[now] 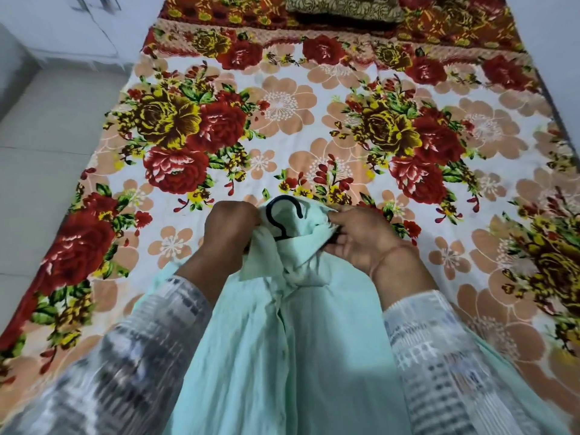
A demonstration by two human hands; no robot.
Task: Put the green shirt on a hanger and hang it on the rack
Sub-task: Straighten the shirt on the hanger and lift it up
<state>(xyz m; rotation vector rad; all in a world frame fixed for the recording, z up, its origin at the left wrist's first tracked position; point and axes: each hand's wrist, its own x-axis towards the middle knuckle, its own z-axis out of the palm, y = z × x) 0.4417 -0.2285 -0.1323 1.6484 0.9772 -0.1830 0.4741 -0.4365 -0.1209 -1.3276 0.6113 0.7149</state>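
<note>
1. Head view, over bed (pixel 282 120): holds green shirt (pixel 298 356) up, hanger (pixel 282 198) hook poking through collar.
2. Grips collar with left hand (pixel 230 233), pinches opposite edge with right hand (pixel 361 243), likely seating shoulders.

No text, label or number is legible anywhere — none

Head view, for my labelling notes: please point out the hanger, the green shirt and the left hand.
hanger (pixel 284 198): head view, top of its black hook.
green shirt (pixel 329 340): head view, front panel, right of the buttons.
left hand (pixel 230 233): head view, back of the hand.
</note>
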